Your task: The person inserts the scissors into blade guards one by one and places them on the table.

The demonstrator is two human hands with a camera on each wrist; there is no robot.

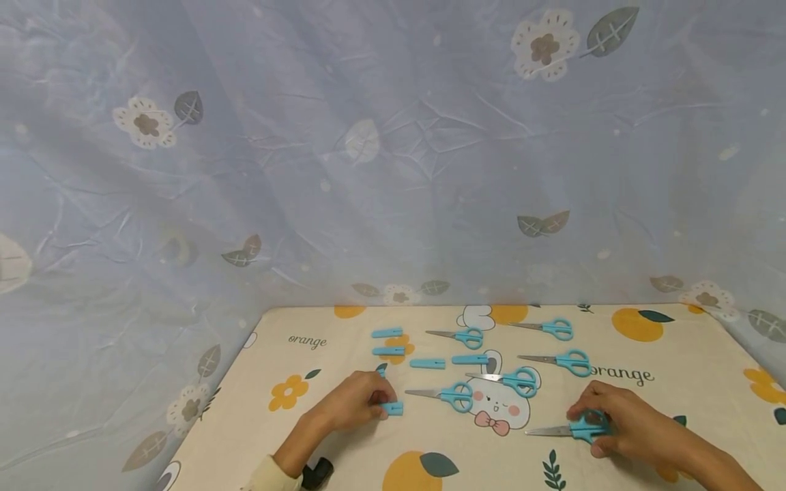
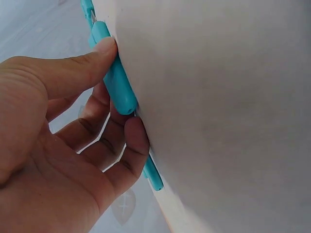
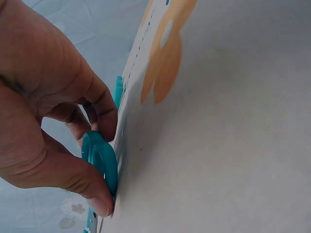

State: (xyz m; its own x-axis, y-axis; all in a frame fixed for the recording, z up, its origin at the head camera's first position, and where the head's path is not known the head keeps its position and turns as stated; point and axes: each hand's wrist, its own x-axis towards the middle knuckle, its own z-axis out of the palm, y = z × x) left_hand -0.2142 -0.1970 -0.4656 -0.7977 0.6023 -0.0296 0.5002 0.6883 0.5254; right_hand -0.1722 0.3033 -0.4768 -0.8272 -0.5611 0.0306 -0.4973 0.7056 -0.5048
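Observation:
On the left, my left hand (image 1: 353, 401) pinches a light blue scissors cover (image 1: 393, 408) lying on the cloth. In the left wrist view the thumb presses on that cover (image 2: 119, 90), with fingers behind it. At the right, my right hand (image 1: 632, 423) holds a pair of scissors (image 1: 588, 427) by its blue handles, blades pointing left. Thumb and fingertips flank the handle loops (image 3: 104, 162) in the right wrist view. Another pair of scissors (image 1: 456, 397) lies just right of the left hand's cover, its tip toward it. A further cover (image 1: 381, 372) is partly hidden behind the left hand.
Several more scissors lie behind, such as one pair (image 1: 518, 382) at centre and another (image 1: 574, 362) farther right. Several loose covers, including one (image 1: 428, 363), lie left of them. The table has a printed cream cloth (image 1: 245, 402); a flowered curtain (image 1: 393, 170) hangs behind.

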